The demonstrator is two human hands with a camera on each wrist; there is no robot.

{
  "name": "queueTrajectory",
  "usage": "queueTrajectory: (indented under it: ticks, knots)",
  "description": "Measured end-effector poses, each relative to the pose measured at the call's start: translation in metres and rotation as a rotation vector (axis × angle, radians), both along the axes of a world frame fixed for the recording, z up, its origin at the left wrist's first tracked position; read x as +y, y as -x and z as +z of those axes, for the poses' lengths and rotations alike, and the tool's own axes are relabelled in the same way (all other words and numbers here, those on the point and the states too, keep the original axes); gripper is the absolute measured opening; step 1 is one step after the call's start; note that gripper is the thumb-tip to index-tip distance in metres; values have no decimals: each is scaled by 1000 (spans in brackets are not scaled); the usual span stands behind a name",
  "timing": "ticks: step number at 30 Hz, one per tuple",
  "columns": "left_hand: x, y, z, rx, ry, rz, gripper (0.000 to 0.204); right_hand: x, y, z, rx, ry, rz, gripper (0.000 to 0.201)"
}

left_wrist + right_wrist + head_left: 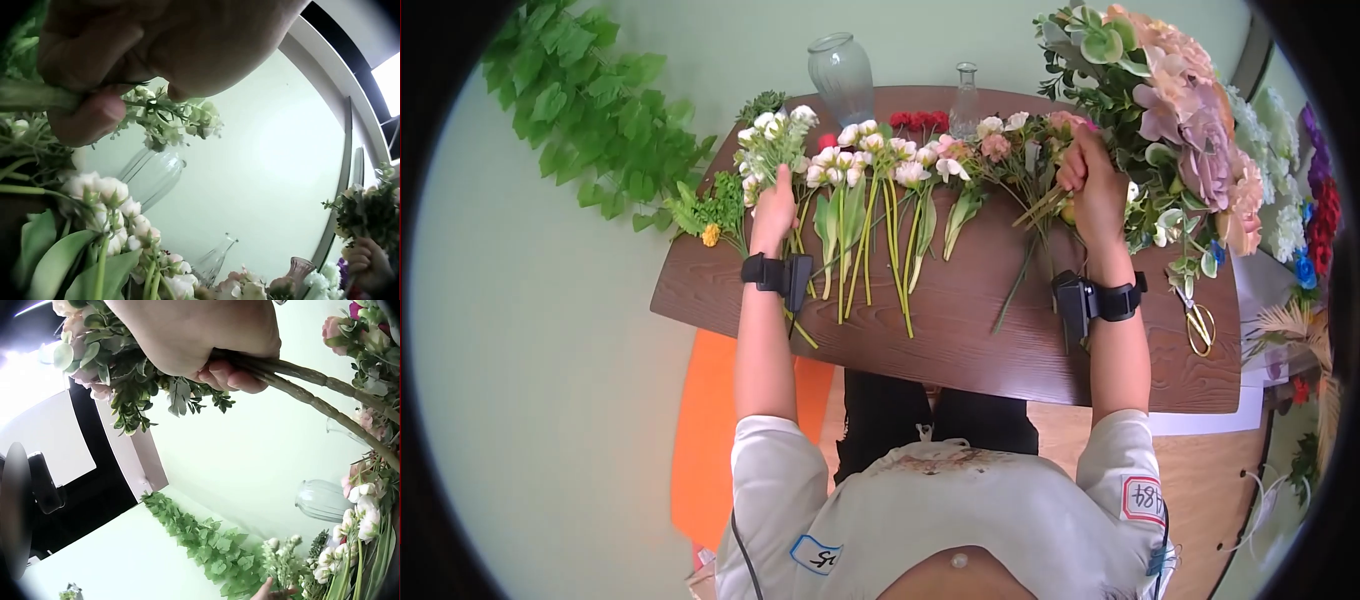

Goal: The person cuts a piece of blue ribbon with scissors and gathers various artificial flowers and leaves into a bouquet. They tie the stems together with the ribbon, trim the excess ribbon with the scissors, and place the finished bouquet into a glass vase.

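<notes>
At the table's left, my left hand (774, 214) grips a small white-green sprig (778, 145); the left wrist view shows its stem (37, 97) between the thumb and fingers. My right hand (1092, 185), at the right, is curled round thick brown-green stems (306, 394) of a large bouquet with pink and mauve blooms (1185, 120). White flowers (870, 150) with long green stems lie in a row between the hands. Pink flowers (996, 148) lie just left of my right hand.
At the table's (1000, 370) back stand a wide glass vase (841, 80) and a narrow glass bottle (965, 100). Red flowers (919, 121) lie between them. Gold-handled scissors (1200, 328) rest at the right edge. Green ivy (590, 120) hangs on the left wall.
</notes>
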State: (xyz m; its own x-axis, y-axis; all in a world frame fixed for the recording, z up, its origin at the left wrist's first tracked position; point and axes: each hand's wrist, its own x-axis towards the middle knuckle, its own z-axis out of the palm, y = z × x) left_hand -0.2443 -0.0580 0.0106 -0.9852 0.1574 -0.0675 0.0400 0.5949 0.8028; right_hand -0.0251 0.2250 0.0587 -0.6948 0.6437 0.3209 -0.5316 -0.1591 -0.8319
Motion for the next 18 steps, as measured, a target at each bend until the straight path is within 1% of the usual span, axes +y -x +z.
queueTrajectory:
  ticks: [1,3,4,5,7,9,11,12,14,15,17,18]
  knots:
    - [0,-2,-6,-2,3,2,60,0,0,0,-2,3,2,14]
    - [3,-10,-16,-10,141,-93,47,1,-1,2,-8,-8,-1,13]
    - [3,-7,-26,-43,58,-114,35,2,-1,1,-8,-8,-2,13]
    - [4,-9,-30,-42,58,-116,35,2,0,1,1,-4,-1,13]
    - [5,-12,-38,120,17,-157,34,3,-1,0,8,1,-2,14]
    - [10,-20,-27,113,16,-151,35,3,-1,1,5,-12,11,14]
    - [14,-27,-16,158,-111,-171,36,0,-1,3,-6,-4,8,13]
    - [16,-30,-10,160,-111,-172,36,-1,-1,4,-21,6,7,13]
    - [19,-37,0,254,-330,-168,34,-1,-1,4,-24,16,9,13]
    - [21,-39,3,253,-329,-168,34,-2,-1,3,-28,26,12,13]
    - [22,-42,9,325,-488,-295,32,-1,0,2,-20,22,15,13]
    - [21,-48,16,347,-486,-360,31,0,0,2,-10,17,16,13]
